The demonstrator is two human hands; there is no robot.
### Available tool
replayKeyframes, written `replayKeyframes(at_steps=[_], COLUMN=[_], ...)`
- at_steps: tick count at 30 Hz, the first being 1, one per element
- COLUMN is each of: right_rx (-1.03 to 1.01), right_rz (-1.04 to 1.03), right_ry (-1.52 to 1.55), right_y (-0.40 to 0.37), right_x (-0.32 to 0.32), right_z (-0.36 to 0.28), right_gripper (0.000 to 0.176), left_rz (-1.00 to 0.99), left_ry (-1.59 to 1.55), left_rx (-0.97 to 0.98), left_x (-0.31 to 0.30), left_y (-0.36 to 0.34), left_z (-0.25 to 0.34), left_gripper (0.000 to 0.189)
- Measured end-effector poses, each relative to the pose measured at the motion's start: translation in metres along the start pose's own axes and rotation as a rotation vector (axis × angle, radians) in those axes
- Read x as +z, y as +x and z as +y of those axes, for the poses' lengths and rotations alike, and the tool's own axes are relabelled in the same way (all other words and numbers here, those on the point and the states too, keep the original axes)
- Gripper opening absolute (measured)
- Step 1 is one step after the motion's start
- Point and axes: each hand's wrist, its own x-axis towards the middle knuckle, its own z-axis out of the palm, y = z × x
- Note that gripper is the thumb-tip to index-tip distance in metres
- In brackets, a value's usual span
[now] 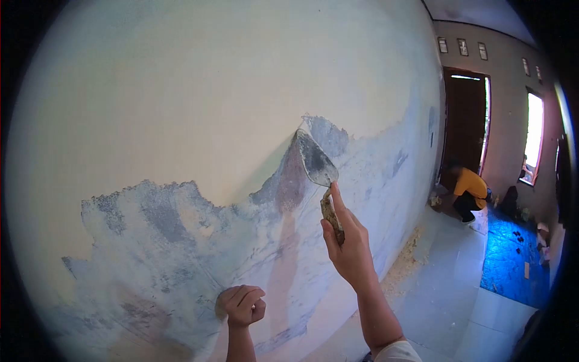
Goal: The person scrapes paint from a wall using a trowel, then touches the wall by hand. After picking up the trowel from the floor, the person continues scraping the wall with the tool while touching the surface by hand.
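My right hand grips the worn handle of a pointed trowel, its index finger stretched along toward the blade's neck. The blade's tip points up and left, against or very near the wall, at the upper edge of a scraped patch. Pale yellowish paint covers the upper wall; below a jagged border the scraped area shows grey and whitish. Lower down, my left hand is curled into a loose fist close to the wall, with nothing visible in it.
Scraped-off debris lies along the wall's foot on the tiled floor. Farther right, a person in a yellow shirt crouches near a dark door. A blue tarp with small items lies on the floor, beneath a bright window.
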Motion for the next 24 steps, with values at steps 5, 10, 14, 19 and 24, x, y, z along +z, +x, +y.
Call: replayKeyframes(at_steps=[5,10,14,19,24], right_rx=[0.033,0.209,0.223,0.257,0.227], right_rz=[-0.008,-0.066,-0.006,-0.026,0.011], right_ry=[-0.012,0.021,0.009,-0.017,0.002], right_y=[-0.028,-0.058,-0.072,-0.064,-0.04], right_x=[0.004,0.001,0.004,0.003,0.01], right_z=[0.002,0.006,0.023,0.024,0.026], right_gripper=[0.068,0.068,0.067,0.065,0.064], left_rz=[-0.026,-0.025,-0.067,-0.06,-0.057], left_ry=[-0.028,0.036,0.014,0.019,0.036], left_rx=[-0.019,0.036,0.085,0.095,0.089], left_x=[-0.007,-0.014,-0.018,-0.017,-0.016], left_y=[-0.001,0.0,-0.001,-0.003,-0.006], left_z=[0.0,-0.001,-0.005,-0.007,-0.006], left_gripper=[0.018,0.019,0.019,0.019,0.018])
